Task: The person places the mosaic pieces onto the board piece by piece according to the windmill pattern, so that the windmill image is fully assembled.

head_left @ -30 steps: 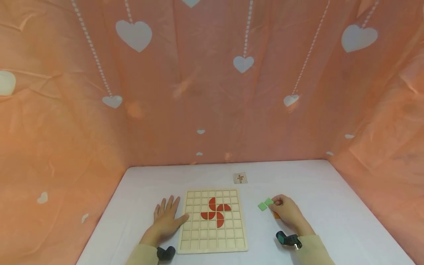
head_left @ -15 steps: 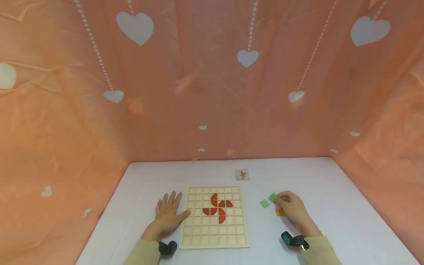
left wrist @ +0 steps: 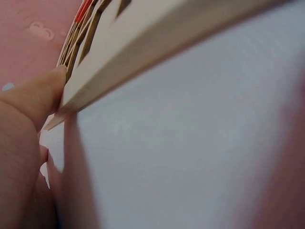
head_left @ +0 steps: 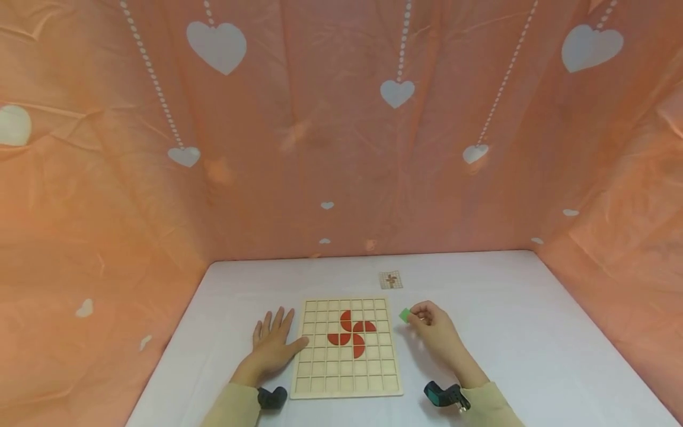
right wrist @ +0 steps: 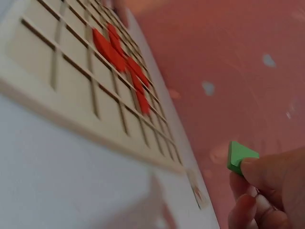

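Observation:
My right hand (head_left: 437, 332) pinches a green square tile (head_left: 405, 315) between thumb and fingers, raised just off the right edge of a wooden grid board (head_left: 333, 385). In the right wrist view the green tile (right wrist: 240, 156) stands tilted at the fingertips. Red quarter-round pieces (head_left: 358, 346) form a pinwheel in the board's cells. With fingers spread, my left hand (head_left: 271, 349) lies on the white table, its thumb (left wrist: 40, 93) resting on the board's left rim. The second green tile and the orange tile are hidden behind my right hand.
A small picture card (head_left: 391, 280) showing a grid with a pinwheel lies behind the board. The white tabletop (head_left: 533, 344) extends to the right. Orange cloth (head_left: 341, 148) printed with hearts hangs around the back and sides.
My right hand has picked up one green tile and carried it left toward the board. It now covers the remaining loose tiles. My left hand keeps its place.

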Demonstrator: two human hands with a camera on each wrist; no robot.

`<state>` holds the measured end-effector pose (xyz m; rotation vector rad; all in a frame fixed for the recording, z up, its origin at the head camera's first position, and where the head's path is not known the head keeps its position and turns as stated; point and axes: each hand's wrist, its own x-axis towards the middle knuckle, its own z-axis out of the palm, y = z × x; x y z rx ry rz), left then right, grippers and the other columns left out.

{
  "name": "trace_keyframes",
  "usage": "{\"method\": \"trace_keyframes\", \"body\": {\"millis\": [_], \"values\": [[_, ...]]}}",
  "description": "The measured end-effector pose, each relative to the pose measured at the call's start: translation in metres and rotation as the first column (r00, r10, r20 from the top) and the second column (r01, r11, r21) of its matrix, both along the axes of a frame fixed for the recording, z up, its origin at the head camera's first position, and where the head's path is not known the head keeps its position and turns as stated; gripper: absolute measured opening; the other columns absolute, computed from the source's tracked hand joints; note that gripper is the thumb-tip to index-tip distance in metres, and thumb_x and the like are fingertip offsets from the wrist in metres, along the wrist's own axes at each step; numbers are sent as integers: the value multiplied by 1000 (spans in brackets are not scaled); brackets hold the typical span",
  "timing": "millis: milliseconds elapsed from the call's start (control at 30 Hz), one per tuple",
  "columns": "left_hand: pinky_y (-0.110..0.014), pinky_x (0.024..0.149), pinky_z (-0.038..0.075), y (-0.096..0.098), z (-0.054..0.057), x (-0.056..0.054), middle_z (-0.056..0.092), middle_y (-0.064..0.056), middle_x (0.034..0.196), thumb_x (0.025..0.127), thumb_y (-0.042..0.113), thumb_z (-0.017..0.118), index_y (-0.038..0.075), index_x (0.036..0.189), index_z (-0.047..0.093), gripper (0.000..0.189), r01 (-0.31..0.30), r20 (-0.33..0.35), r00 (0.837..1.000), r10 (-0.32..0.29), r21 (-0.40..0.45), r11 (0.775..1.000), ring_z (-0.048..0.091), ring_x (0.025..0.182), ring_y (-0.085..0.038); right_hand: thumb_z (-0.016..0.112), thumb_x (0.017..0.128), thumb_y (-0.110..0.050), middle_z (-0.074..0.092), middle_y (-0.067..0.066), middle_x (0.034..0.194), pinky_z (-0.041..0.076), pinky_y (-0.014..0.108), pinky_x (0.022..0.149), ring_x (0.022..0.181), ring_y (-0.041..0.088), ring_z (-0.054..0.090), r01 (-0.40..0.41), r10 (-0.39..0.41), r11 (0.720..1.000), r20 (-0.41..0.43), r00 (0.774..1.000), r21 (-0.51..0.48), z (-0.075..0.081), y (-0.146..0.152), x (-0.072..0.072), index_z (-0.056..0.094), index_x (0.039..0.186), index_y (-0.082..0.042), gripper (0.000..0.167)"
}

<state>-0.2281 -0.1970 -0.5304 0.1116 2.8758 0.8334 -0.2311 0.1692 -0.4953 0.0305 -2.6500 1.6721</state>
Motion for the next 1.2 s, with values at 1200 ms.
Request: {"method": "trace_keyframes", "body": {"millis": [1200], "values": [[-56, 112, -12, 3, -1, -1, 8, -20, 160, 92, 56, 55, 7, 154, 22, 85, -4, -13, 1000, 4, -36, 999, -6, 145, -41, 70, 90, -23, 51, -15, 86, 44, 27, 73, 84, 8, 44, -289, 428, 825, -202, 881, 486, -22, -105, 19, 71, 88, -17, 7]]}}
